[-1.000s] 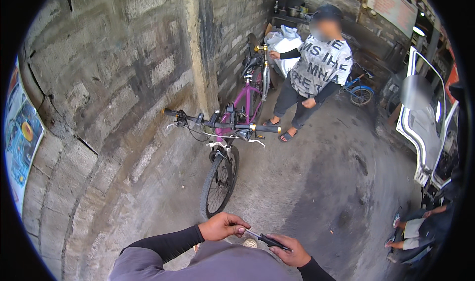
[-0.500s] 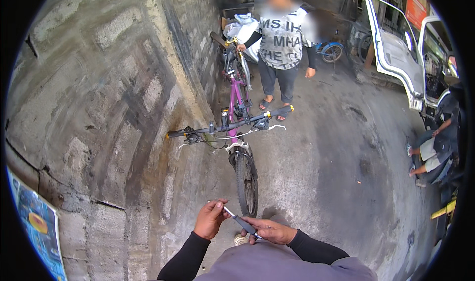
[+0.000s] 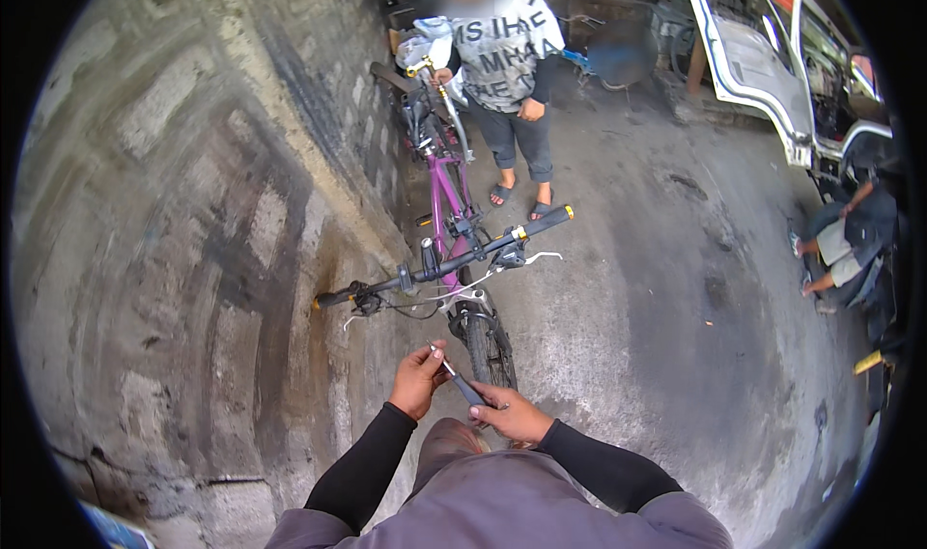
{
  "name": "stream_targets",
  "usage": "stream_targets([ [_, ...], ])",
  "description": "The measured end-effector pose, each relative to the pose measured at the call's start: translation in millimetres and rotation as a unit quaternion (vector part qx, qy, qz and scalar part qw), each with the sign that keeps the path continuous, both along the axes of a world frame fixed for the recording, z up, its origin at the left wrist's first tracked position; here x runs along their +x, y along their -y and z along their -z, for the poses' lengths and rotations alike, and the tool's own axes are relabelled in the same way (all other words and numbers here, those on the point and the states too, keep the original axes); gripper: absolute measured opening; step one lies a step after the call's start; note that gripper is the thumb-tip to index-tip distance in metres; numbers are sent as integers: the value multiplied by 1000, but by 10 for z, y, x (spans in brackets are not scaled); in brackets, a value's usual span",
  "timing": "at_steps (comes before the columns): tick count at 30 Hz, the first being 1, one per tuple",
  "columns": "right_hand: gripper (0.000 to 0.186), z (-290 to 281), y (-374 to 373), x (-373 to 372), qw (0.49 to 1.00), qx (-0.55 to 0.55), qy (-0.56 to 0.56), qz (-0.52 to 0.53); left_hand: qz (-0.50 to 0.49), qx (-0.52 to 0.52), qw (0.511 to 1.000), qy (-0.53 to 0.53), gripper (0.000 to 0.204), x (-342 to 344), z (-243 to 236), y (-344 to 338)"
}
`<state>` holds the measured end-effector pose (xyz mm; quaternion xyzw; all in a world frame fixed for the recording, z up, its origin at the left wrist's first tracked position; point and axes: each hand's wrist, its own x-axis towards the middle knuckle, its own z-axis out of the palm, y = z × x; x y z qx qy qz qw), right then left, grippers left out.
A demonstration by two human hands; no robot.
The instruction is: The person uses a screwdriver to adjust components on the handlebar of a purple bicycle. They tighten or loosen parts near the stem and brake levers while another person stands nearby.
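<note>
Between my two hands is a slim tool (image 3: 465,388) with a dark grey barrel and a thin silver rod; its exact kind is hard to make out. My left hand (image 3: 417,381) pinches the rod's upper end between thumb and fingers. Around the lower part of the grey barrel my right hand (image 3: 514,415) is closed, thumb on top, hiding most of that end. Just beyond my hands stands a purple bicycle (image 3: 446,201), its front wheel (image 3: 486,351) pointing toward me. Its handlebar (image 3: 454,262) lies crosswise, and neither hand touches it.
A person (image 3: 512,76) stands behind the bicycle, one hand near its seat. A rough block wall (image 3: 193,211) runs along the left. At the right are a white vehicle with an open door (image 3: 748,61) and a seated person (image 3: 845,235). Concrete floor (image 3: 628,308) stretches between.
My hands and the tool have risen in the view, closer to the front wheel. The bicycle's handlebar has tilted slightly, and the standing person's free arm is now bent across the body.
</note>
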<state>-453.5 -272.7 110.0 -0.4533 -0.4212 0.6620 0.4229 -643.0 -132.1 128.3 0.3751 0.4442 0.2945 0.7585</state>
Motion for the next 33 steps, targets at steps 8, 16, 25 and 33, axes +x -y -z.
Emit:
stream_targets([
  [8, 52, 251, -756, -372, 971, -29, -34, 235, 60, -3, 998, 6, 32, 365, 231, -1103],
  [16, 50, 735, -1450, -693, 918, -78, -19, 388, 148, 18, 985, -92, 23, 508, 523, -1882],
  [25, 50, 712, -1537, -806, 887, -108, -95, 439, 177, 21, 973, -144, 22, 515, 521, -1920],
  [33, 41, 712, -1579, -715, 848, -138, -295, 418, 135, 34, 982, -130, 24, 547, 590, -1879],
])
